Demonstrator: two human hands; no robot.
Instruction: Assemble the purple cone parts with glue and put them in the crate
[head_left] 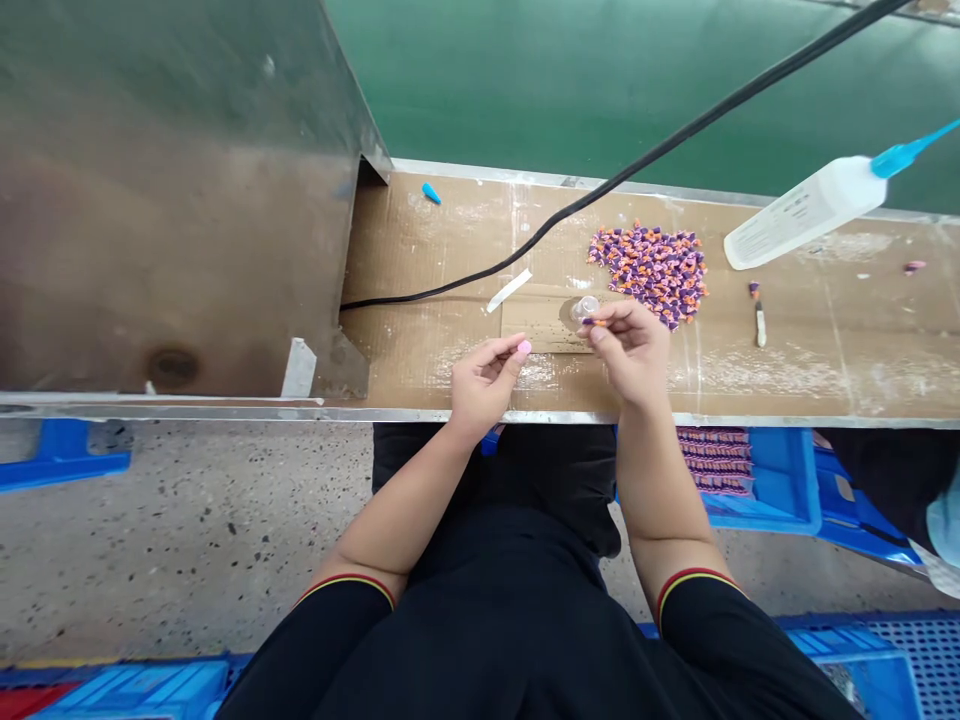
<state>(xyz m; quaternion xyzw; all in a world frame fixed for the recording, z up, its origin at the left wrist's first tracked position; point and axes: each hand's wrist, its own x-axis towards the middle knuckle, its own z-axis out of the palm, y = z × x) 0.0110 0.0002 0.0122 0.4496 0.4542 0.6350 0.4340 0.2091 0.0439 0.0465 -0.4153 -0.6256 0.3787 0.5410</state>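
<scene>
Between thumb and forefinger, my left hand (482, 385) pinches a small pink piece (524, 347) above the front of the cardboard-covered bench. My right hand (631, 345) pinches a small purple-and-orange piece (595, 322) beside a small clear cup (584, 308). That cup stands on a flat cardboard piece (534, 322). Just behind my right hand lies a heap of small purple, orange and pink pieces (651, 270). A white strip (509, 290) rests behind my left hand.
A black cable (570, 208) crosses the bench. A metal housing (172, 200) stands at left. Toward the right are a white bottle with a blue nozzle (806, 212) and a small brush-like stick (759, 318). A blue cap (431, 193) lies at the back; a blue bin (784, 480) sits below.
</scene>
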